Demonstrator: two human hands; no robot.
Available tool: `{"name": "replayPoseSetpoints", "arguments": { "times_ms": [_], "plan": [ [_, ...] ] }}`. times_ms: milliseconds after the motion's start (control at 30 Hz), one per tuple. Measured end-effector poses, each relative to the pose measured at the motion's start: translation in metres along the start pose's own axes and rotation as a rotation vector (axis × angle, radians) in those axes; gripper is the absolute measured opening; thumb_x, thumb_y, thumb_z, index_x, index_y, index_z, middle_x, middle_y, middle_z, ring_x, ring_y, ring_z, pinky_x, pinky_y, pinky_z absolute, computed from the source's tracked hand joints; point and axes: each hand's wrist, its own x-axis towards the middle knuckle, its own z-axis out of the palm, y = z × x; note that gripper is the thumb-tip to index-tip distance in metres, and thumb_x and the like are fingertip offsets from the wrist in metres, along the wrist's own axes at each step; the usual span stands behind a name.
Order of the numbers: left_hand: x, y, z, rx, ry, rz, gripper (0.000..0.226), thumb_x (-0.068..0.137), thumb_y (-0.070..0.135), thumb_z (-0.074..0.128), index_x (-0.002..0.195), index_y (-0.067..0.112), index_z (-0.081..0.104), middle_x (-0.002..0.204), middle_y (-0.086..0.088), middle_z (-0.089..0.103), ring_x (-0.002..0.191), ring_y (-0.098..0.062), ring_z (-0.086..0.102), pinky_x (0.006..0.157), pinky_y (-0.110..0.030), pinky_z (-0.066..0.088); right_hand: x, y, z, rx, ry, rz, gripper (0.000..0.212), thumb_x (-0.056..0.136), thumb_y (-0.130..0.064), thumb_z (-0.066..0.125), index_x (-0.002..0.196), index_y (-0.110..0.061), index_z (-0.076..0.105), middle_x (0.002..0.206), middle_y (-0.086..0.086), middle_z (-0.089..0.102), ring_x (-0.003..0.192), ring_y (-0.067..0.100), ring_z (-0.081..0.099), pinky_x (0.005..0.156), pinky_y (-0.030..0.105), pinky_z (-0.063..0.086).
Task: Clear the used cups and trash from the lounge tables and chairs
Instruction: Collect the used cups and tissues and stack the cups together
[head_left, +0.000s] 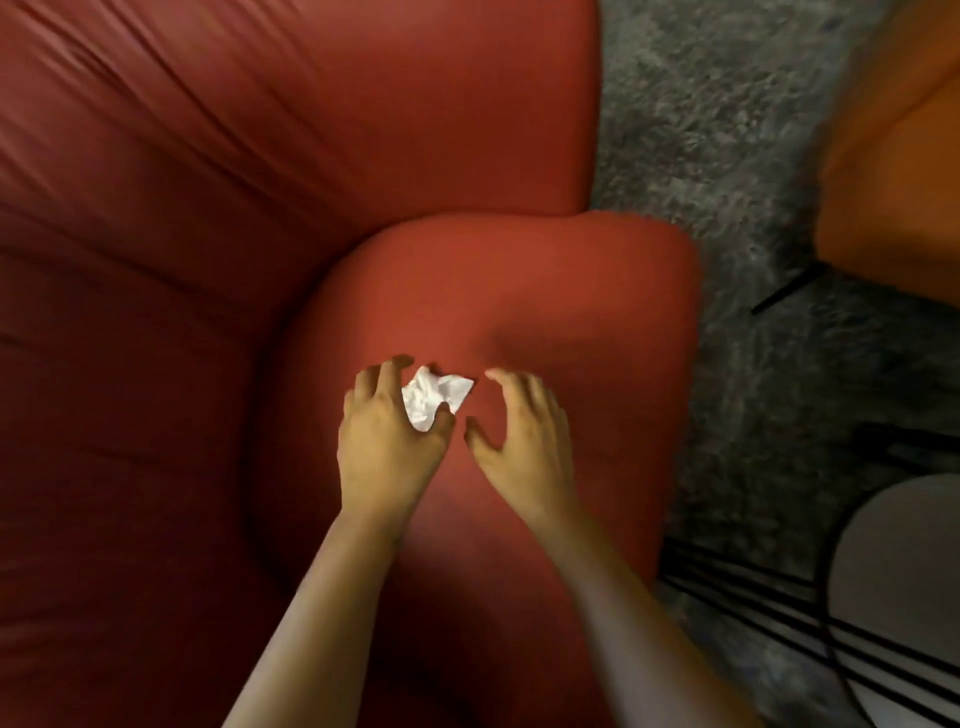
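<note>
A crumpled white paper napkin (434, 396) lies on the armrest of a red lounge chair (519, 291). My left hand (387, 434) is over the napkin, with its fingers and thumb curled around the napkin's left side. My right hand (522, 434) hovers just right of the napkin with its fingers spread and nothing in it. Both forearms reach in from the bottom of the view.
Grey carpet (727, 130) runs to the right of the red chair. An orange chair (893, 171) with a thin black leg stands at the upper right. A round white side table (904, 582) with a black wire frame sits at the lower right.
</note>
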Motion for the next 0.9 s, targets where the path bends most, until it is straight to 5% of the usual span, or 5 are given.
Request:
{"name": "replayPoseSetpoints", "arguments": {
  "times_ms": [233, 367, 533, 700, 900],
  "plan": [
    [0.029, -0.09, 0.057, -0.066, -0.086, -0.199, 0.053, 0.081, 0.028, 0.057, 0.131, 0.018, 0.043, 0.126, -0.013, 0.046, 0.112, -0.032, 0.048, 0.095, -0.046, 0.041, 0.028, 0.037, 0.11, -0.121, -0.219, -0.016, 0.076, 0.068, -0.042, 0.073, 0.134, -0.021, 0.042, 0.132, 0.003, 0.046, 0.117, 0.025, 0.044, 0.092, 0.038, 0.038],
    [0.036, -0.109, 0.078, -0.109, -0.132, -0.32, 0.052, 0.086, 0.026, 0.053, 0.135, 0.018, 0.039, 0.129, -0.015, 0.045, 0.118, -0.032, 0.043, 0.101, -0.039, 0.033, 0.029, 0.044, 0.131, -0.122, -0.204, -0.041, 0.078, 0.066, -0.032, 0.078, 0.135, -0.02, 0.043, 0.129, 0.007, 0.046, 0.11, 0.028, 0.045, 0.093, 0.036, 0.039],
    [0.029, -0.091, 0.077, -0.179, -0.138, -0.232, 0.036, 0.088, 0.02, 0.052, 0.124, 0.014, 0.051, 0.112, -0.012, 0.059, 0.101, -0.029, 0.055, 0.071, -0.019, 0.031, 0.01, 0.026, 0.121, 0.158, -0.309, -0.034, 0.064, 0.072, -0.001, 0.066, 0.132, -0.004, 0.044, 0.119, 0.016, 0.05, 0.107, 0.031, 0.053, 0.09, 0.041, 0.044],
    [0.004, -0.033, 0.061, -0.273, -0.185, -0.059, 0.012, 0.09, 0.02, 0.048, 0.093, 0.012, 0.057, 0.064, 0.01, 0.055, 0.059, -0.003, 0.055, 0.051, -0.014, 0.033, -0.009, 0.017, 0.059, 0.293, -0.045, 0.007, 0.042, 0.073, -0.008, 0.062, 0.114, -0.003, 0.056, 0.106, 0.008, 0.062, 0.096, 0.018, 0.056, 0.082, 0.021, 0.042],
    [-0.048, 0.053, 0.058, -0.459, -0.329, 0.154, 0.009, 0.089, 0.026, 0.049, 0.096, 0.031, 0.049, 0.069, 0.012, 0.061, 0.066, 0.008, 0.057, 0.052, -0.006, 0.038, -0.042, 0.029, -0.043, 0.277, 0.235, 0.07, 0.007, 0.077, -0.026, 0.058, 0.081, -0.021, 0.057, 0.069, -0.013, 0.056, 0.067, 0.002, 0.053, 0.059, 0.013, 0.039]
  ]
}}
